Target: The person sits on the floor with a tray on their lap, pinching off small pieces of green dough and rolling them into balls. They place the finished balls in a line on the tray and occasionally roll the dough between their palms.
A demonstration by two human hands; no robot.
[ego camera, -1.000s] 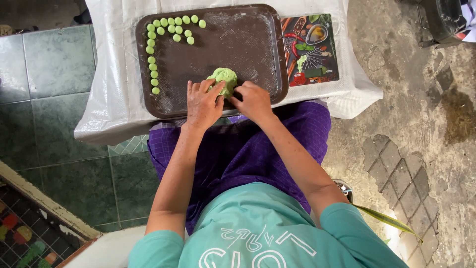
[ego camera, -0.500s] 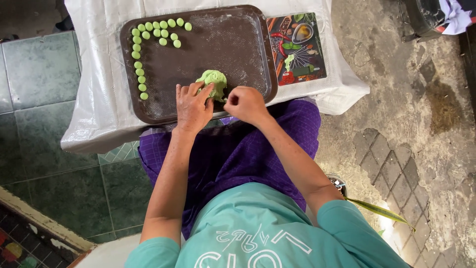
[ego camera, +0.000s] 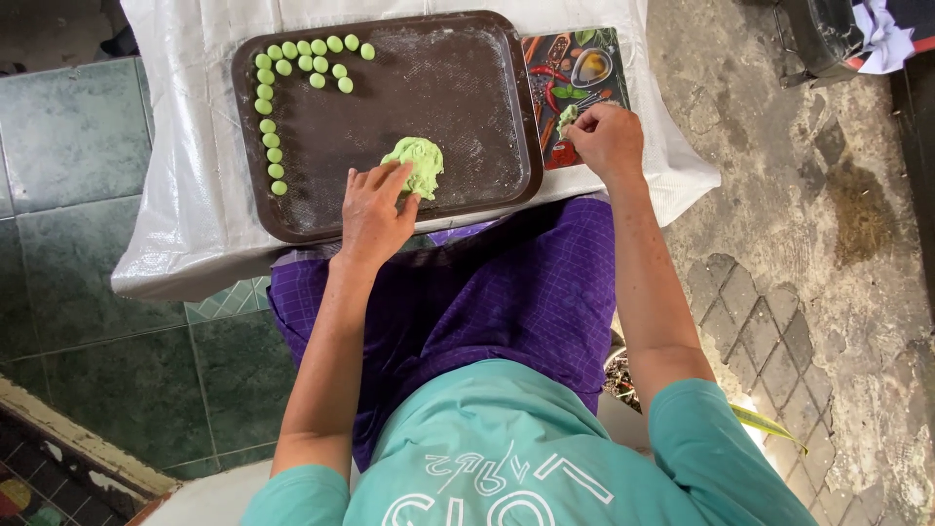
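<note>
The left hand [ego camera: 373, 206] lies flat on the near part of the tray [ego camera: 487, 185], fingers loosely spread and unclenched, the fingertips [ego camera: 401, 173] touching the near side of the dough lump [ego camera: 417, 164] without gripping it. The lump, pale green and ragged, sits on the tray's near middle, well apart from the balls [ego camera: 282, 93]. Those small green balls run in a row along the tray's far edge, with a short second row beside it, and then down its left side in a single line. The right hand [ego camera: 606, 141] is off the tray, over the picture board [ego camera: 584, 68] that lies just beside the tray's right rim; its fingers are curled in and pinch a small green bit [ego camera: 568, 119] of dough at the tips. Tray and board both rest on a white cloth [ego camera: 185, 214] covering a low table, and the person's lap in purple fabric [ego camera: 506, 292] comes right up to its near edge.
</note>
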